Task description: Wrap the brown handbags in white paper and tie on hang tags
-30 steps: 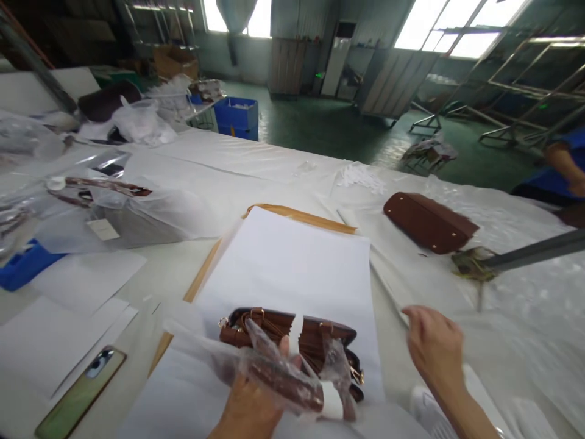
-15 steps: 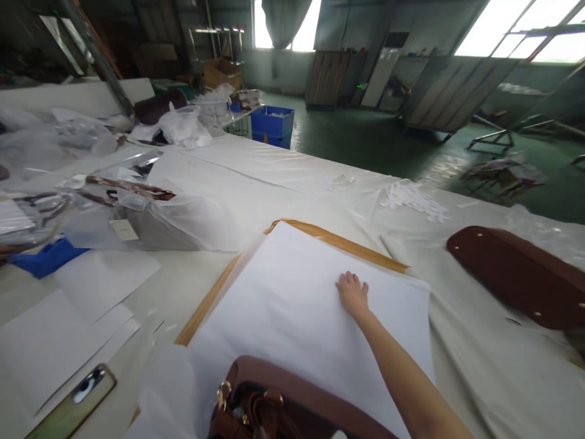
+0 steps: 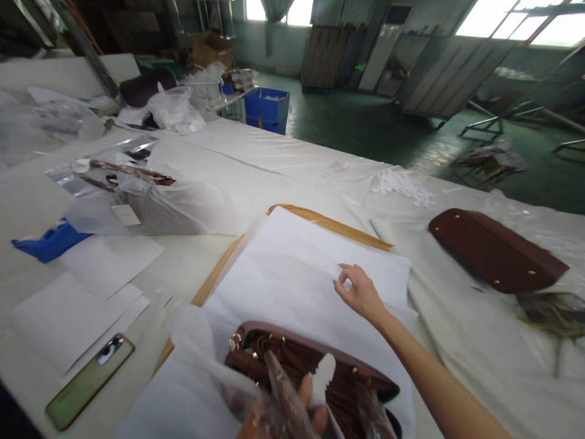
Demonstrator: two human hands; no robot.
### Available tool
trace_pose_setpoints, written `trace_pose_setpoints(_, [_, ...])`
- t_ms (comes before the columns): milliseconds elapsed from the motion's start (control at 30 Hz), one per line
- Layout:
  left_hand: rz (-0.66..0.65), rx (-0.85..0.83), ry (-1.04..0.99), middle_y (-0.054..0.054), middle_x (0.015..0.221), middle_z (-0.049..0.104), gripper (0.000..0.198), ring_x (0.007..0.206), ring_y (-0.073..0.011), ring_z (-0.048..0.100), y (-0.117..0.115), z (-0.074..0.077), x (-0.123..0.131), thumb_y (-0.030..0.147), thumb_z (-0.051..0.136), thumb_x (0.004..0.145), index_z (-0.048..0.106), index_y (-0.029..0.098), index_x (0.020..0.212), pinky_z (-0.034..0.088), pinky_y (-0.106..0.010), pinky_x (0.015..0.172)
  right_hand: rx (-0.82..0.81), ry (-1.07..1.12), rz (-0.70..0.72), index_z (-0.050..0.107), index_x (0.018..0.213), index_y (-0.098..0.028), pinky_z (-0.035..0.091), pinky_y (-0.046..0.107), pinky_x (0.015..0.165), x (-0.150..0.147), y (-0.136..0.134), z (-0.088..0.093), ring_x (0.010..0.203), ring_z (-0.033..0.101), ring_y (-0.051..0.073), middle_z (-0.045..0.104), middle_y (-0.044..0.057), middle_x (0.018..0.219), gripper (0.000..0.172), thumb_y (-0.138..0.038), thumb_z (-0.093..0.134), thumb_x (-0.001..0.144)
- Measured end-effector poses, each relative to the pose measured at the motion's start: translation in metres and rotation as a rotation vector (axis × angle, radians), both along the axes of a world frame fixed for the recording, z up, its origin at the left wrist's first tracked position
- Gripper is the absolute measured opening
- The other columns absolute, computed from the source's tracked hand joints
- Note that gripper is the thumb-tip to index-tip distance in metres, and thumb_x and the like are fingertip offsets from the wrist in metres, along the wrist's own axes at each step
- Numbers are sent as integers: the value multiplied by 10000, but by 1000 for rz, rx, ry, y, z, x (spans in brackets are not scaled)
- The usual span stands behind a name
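At the bottom, a brown leather handbag (image 3: 315, 344) leans over a stack of large white paper sheets (image 3: 274, 268). My left hand (image 3: 313, 408), partly cut off by the lower edge, is closed around the bag's plastic-wrapped handles (image 3: 286, 387). A white jagged-edged piece (image 3: 323, 373) sticks up beside its fingers. Over the right part of the stack, my right hand (image 3: 361, 294) is curled, thumb and forefinger bent into a ring. They seem to pinch the top sheet; the exact contact is hard to see. Brown paper (image 3: 329, 225) shows along the stack's far and left edges.
Left lie a green phone (image 3: 89, 381), loose white sheets (image 3: 73, 320), a blue object (image 3: 50, 241) and a plastic-covered bag (image 3: 178, 207). At right rests another brown bag (image 3: 496, 250). Farther off are white strips (image 3: 402, 186) and a blue bin (image 3: 267, 110).
My right hand has gone from lying spread on the paper to a curled pinch. My left hand has come into view on the handles. The handbag shows more fully, and the view has shifted.
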State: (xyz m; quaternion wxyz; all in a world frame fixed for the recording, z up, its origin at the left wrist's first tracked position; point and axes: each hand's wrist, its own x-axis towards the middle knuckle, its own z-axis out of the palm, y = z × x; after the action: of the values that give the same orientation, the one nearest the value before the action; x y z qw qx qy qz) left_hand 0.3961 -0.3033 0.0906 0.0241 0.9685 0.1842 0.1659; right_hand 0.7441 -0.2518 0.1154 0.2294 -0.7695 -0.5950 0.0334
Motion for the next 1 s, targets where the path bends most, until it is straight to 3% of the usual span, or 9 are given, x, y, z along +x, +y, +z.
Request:
trace_pose_setpoints(67, [-36,64,-39,-9,1433,476,556,1199,-274,524,2,18,-3,416,520,879,409,362,1421,438,-472,936,6,252,85,478,697,-195,408,373,922,-31,-27,39,1016,583,226,647,63,940,110,-238,549,768])
trace_pose_setpoints(200, [-57,103,-24,-66,1482,408,480,1270,-273,447,9,52,-5,402,470,939,434,297,1406,386,-483,969,-186,724,116,453,745,-189,425,246,669,-81,-62,101,711,549,131,544,-17,715,146,-237,591,739])
trace_pose_setpoints(267, [-79,51,25,-71,1472,421,473,1248,-270,461,10,65,-7,443,438,950,427,309,1404,390,-479,956,-194,941,101,505,917,-178,409,219,612,-98,-69,116,665,523,105,537,-27,741,259,-277,647,726])
trace_pose_setpoints(333, [-89,-6,63,-83,1432,466,495,1222,-279,477,8,76,-11,491,447,935,431,316,1398,405,-468,934,-150,1061,38,470,1204,-166,410,214,600,-110,-72,126,666,520,99,554,-24,787,567,-317,700,709])
trace_pose_setpoints(467, [-64,-28,59,-119,1326,546,545,1152,-299,511,1,97,-17,467,534,894,446,262,1392,423,-457,909,-68,1040,-171,308,1447,-118,396,217,563,-123,-73,139,611,491,94,549,-38,733,945,-371,766,661])
trace_pose_setpoints(600, [-38,60,-35,-94,1289,572,437,1129,-280,512,-7,105,-22,308,489,929,484,218,1357,409,-454,938,-131,1003,-259,611,1169,-70,380,224,527,-130,-76,149,578,481,102,589,2,684,672,-405,775,611])
trace_pose_setpoints(700, [-141,111,-86,-87,1302,565,424,1171,-271,494,-3,104,-23,239,424,948,463,198,1368,396,-443,972,-144,898,-214,687,854,-93,367,223,515,-137,-80,154,566,471,102,612,25,669,436,-471,730,642])
trace_pose_setpoints(933, [-221,-81,23,-104,1216,612,376,1089,-265,571,16,104,-4,222,461,907,522,164,1273,454,-408,945,-113,679,124,659,806,-130,456,279,753,-162,-92,170,876,586,195,677,78,859,388,-511,584,812])
trace_pose_setpoints(1000, [-226,-64,0,-95,1191,628,335,1085,-255,580,16,100,3,174,448,900,557,162,1217,464,-384,944,-213,704,211,659,857,-125,458,266,727,-172,-96,174,827,588,177,672,68,846,377,-489,564,835])
